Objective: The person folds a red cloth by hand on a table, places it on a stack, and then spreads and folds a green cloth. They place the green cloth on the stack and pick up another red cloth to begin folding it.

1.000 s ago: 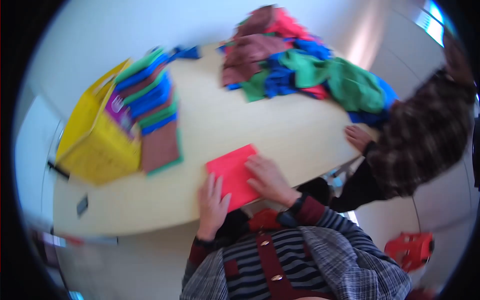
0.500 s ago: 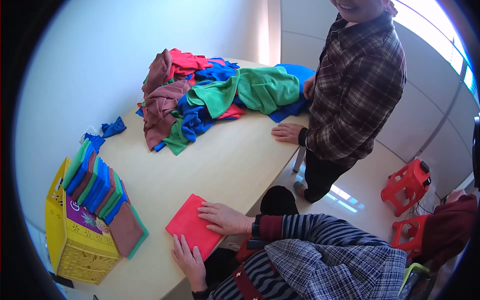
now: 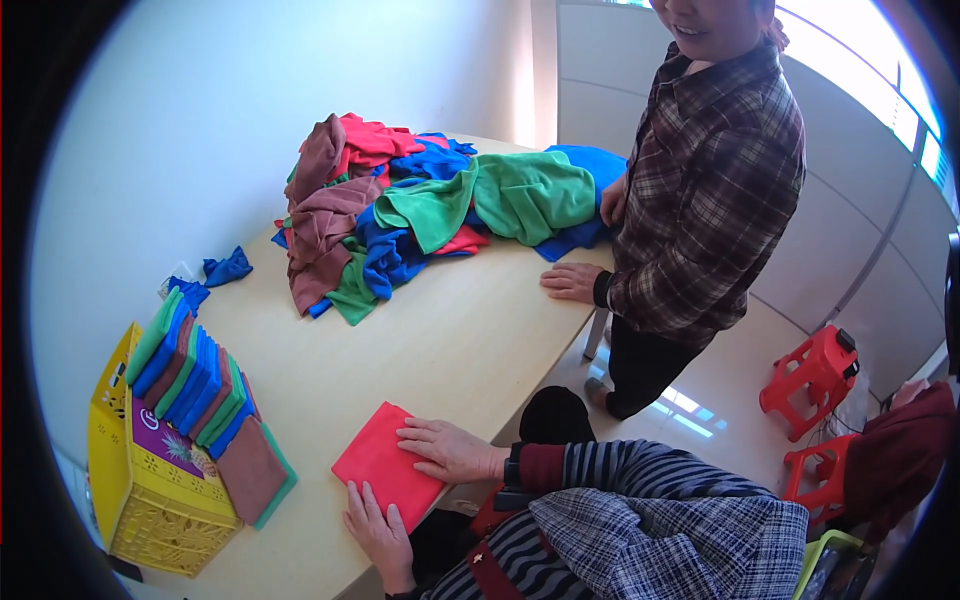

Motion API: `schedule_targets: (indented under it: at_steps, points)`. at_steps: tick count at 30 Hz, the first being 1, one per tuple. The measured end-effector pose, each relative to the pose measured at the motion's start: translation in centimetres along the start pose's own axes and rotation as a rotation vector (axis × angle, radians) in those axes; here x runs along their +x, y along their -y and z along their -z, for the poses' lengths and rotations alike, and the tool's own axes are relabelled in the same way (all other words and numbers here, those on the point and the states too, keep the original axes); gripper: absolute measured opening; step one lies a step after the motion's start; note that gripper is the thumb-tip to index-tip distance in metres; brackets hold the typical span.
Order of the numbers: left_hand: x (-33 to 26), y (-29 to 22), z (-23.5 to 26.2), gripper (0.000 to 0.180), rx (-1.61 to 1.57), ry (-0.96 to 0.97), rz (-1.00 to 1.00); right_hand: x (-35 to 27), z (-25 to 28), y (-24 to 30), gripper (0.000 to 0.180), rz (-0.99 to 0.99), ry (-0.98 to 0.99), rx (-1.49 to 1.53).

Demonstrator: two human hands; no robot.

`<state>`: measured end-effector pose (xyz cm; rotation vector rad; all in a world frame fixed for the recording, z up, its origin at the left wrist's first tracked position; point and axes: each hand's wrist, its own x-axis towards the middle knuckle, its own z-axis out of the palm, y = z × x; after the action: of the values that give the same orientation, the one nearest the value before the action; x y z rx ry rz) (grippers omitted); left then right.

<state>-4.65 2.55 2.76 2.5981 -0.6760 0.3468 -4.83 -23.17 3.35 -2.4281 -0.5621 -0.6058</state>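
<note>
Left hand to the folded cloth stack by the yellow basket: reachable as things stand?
Likely yes, at least its near end: only bare tabletop shows between the left hand and the folded cloth stack. The hand rests at the edge of the red cloth.

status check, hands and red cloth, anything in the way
Left hand, right hand open, touching red cloth. Cloth folded, flat on table. Only hands on top; folded cloth stack to its left.

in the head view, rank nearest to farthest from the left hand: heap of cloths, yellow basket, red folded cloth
1. Red folded cloth: at the left hand's fingertips.
2. Yellow basket: off to the left.
3. Heap of cloths: farther ahead, beyond the cloth.
</note>
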Motion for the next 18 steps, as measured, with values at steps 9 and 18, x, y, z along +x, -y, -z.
schedule_targets:
  at_steps: [9,18]
  points:
    - [-0.5,0.0,0.3,0.055,0.021,0.010,-0.010,0.3,1.7,1.3,0.012,0.127,-0.131,-0.033]
    - [-0.5,-1.7,0.2,0.051,-0.059,-0.016,-0.069,2.6,1.6,-3.5,0.028,0.026,0.073,-0.132]
